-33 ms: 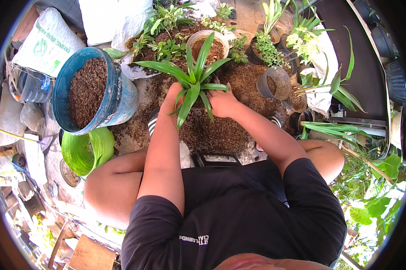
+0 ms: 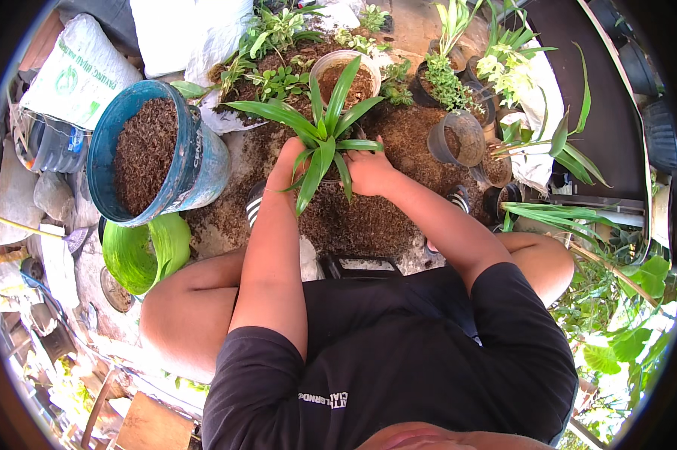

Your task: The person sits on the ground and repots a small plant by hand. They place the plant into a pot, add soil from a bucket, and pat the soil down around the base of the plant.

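A leafy green plant (image 2: pixel 323 144) with long strap-like leaves stands upright between my hands, above dark soil. My left hand (image 2: pixel 288 161) is at its left side, the fingers hidden under the leaves. From the other side my right hand (image 2: pixel 367 171) reaches in, its partly visible fingers bent round the plant's base. Leaves cover most of what lies below, and only a bit of a dark rim shows there. Loose brown potting mix (image 2: pixel 361 221) spreads over the ground in front of me.
At left stand a blue bucket (image 2: pixel 217 161) of brown mix and a bright green basin (image 2: pixel 170 244). A white pot (image 2: pixel 325 63) with soil is just beyond the plant. An empty-looking dark pot (image 2: pixel 470 139) tilts at right among potted plants. White sacks (image 2: pixel 83 71) lie behind.
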A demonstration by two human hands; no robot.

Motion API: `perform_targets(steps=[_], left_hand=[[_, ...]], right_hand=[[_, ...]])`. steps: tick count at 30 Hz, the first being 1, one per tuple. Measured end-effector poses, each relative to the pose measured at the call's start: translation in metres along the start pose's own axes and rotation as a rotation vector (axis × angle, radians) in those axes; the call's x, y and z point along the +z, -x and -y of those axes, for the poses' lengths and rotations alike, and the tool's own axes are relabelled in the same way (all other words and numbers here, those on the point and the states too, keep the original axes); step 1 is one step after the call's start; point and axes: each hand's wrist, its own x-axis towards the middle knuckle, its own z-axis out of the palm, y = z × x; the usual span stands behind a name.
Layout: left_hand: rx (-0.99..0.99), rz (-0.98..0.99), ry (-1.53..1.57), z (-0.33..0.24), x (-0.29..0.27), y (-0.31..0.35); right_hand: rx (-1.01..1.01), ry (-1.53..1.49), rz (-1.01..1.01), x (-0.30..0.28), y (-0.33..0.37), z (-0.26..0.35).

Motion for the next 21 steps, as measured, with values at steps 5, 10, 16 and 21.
perform_targets(steps=[5, 10, 16, 21], left_hand=[[0.044, 0.012, -0.214, 0.001, -0.029, -0.02], [0.012, -0.046, -0.134, -0.008, 0.012, 0.011], [0.145, -0.038, -0.306, -0.006, -0.001, 0.004], [0.14, -0.06, -0.08, 0.001, -0.015, -0.01]], right_hand=[[0.076, -0.202, 0.19, -0.034, -0.022, 0.022], [0.071, -0.081, 0.229, -0.047, -0.031, 0.029], [0.092, -0.047, 0.072, -0.017, -0.049, 0.001], [-0.101, 0.14, 0.159, -0.004, -0.063, -0.002]])
